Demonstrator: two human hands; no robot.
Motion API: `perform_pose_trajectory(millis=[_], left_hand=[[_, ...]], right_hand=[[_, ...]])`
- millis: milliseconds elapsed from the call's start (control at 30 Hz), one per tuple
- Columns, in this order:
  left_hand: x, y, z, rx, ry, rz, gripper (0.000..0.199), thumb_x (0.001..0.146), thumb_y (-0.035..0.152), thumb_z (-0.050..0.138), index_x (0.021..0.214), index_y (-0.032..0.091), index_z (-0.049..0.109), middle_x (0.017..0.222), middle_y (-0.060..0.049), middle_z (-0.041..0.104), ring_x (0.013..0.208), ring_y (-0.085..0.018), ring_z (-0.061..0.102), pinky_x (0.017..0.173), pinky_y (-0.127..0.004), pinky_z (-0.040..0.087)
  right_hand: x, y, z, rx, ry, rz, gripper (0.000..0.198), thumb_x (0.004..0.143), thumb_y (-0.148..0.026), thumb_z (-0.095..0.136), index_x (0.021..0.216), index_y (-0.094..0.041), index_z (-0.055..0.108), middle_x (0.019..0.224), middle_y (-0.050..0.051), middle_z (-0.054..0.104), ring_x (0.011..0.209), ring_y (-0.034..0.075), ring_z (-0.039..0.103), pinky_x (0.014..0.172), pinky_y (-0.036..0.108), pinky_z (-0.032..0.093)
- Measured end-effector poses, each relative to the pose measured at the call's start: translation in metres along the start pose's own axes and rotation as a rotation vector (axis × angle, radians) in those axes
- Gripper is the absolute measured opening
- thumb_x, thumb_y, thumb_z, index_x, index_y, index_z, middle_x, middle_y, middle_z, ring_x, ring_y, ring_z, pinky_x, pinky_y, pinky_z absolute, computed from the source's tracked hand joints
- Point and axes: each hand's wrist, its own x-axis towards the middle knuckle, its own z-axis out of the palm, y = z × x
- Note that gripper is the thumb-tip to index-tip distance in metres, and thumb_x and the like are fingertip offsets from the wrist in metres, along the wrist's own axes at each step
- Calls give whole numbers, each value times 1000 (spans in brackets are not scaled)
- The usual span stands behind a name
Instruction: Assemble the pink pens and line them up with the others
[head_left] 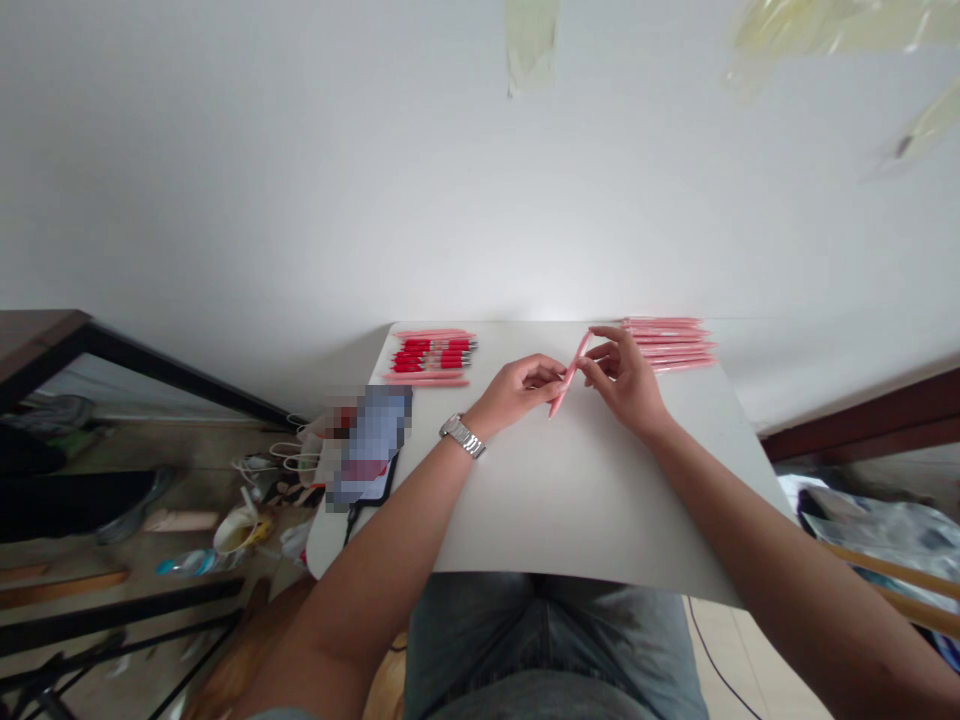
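Observation:
A slim pink pen (572, 372) is held tilted above the middle of the white table (570, 500). My left hand (521, 388), with a metal watch on its wrist, pinches the pen's lower part. My right hand (624, 378) has its fingers closed on the upper part, one fingertip at the top end. Right of that hand lies a row of pink pens (675, 345). At the table's back left, several red pens (433, 355) lie side by side, with pink pens (427, 380) in front of them and more behind.
A phone (375, 440) with a cable lies at the table's left edge. A white wall (480, 200) rises directly behind the table. On the floor to the left are a cup (238, 532), a bottle (187, 563) and cables. Plastic bags (885, 530) lie at the right.

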Motion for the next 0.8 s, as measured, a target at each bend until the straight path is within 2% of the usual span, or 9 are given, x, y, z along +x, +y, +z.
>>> perform_pose_trajectory(millis=[367,567,800], left_hand=[[0,1,0,-11,1,3,34,91,44,74,108,15,67,95,-7,73,80,-14,68,81,-30,55],[0,1,1,-15,7,16,34,91,45,74,107,16,68,90,-5,72,76,-13,67,80,-30,55],[-1,2,0,-9,60,14,33,91,41,74,111,16,70,103,-8,73,90,-16,68,81,-28,54]], right_hand=[[0,-1,1,-6,-7,-25,62,93,-54,69,143,-26,46,94,2,68,66,17,68,62,34,58],[-1,-3,0,-14,-6,-25,68,91,-61,68,145,-27,45,96,3,68,67,18,69,62,35,59],[-2,-5,0,-16,11,-48,70,92,-59,67,149,-29,40,105,5,66,67,17,68,64,36,61]])
